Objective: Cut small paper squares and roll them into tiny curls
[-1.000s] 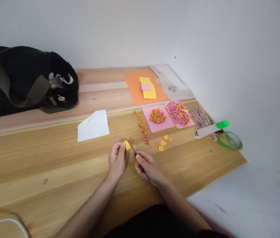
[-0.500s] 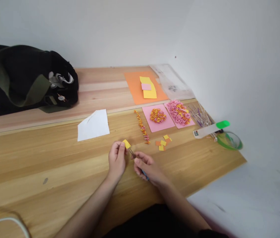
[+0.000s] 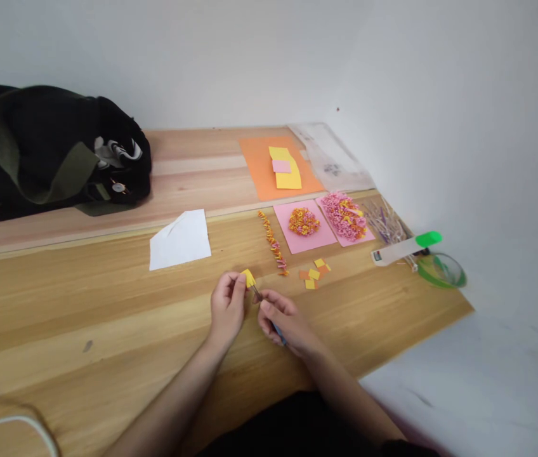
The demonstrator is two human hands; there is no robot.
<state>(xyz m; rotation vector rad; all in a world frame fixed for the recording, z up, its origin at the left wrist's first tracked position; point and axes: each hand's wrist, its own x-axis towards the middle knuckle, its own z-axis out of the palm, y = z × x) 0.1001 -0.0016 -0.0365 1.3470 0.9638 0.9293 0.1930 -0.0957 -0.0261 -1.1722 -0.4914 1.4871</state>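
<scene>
My left hand [image 3: 228,304] pinches a small piece of yellow paper [image 3: 249,277] between thumb and fingers. In my right hand [image 3: 285,320] is a pair of scissors [image 3: 256,292], fingers wrapped round it; a bit of blue handle shows below the hand. The metal blades point up and left and meet the lower edge of the yellow paper. Just right of my hands lie several small yellow and orange paper squares [image 3: 313,275]. A row of small curled paper pieces [image 3: 273,244] runs along the table beyond them.
Behind are pink sheets [image 3: 292,244] bearing curled-paper heaps [image 3: 304,222], an orange sheet [image 3: 254,171] and a white sheet [image 3: 181,244]. A black bag [image 3: 50,152] stands back left. At right lie a white-and-green tool [image 3: 405,247] and a green tape roll [image 3: 433,274].
The yellow paper and my left hand have shifted slightly right, closer to my right hand. Less of the scissor blades shows between the paper and my right hand.
</scene>
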